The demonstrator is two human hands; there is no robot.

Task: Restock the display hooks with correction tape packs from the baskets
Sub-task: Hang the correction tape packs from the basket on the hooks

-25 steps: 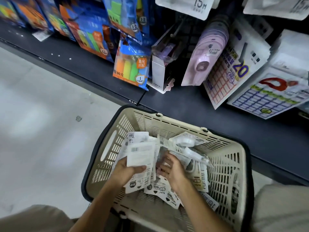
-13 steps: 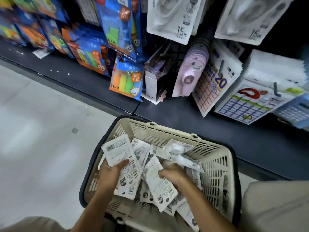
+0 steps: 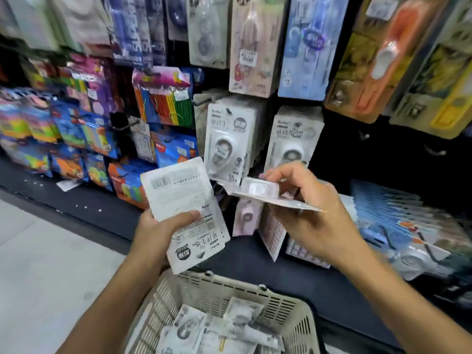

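A single correction tape pack (image 3: pixel 265 194) lay almost flat in the person's right hand (image 3: pixel 309 213), pinched between thumb and fingers with its blister side up and its long axis running left to right, one narrow end pointing toward the two hanging rows of matching packs (image 3: pixel 227 141) just behind it. The left hand (image 3: pixel 155 231) gripped a small stack of packs (image 3: pixel 189 210) upright, printed backs facing the camera, thumb across the front, to the left of the single pack and slightly lower. By this view the right hand was the nearer one to the display hooks, and the pack would need tipping upright before its hang hole could meet a prong; that is a judgement, since the hole itself could not be made out. The hooks were hidden behind the stock already hanging on them, and motion blur smeared much of the display. Below both hands sat the beige basket (image 3: pixel 229 284), more packs lying loose inside it, its near edge cut off by the frame. A dark shelf (image 3: pixel 293 272) ran behind the basket, with coloured stationery hanging to the left of the tape rows and calculator-like boxes (image 3: pixel 403 233) to their right.
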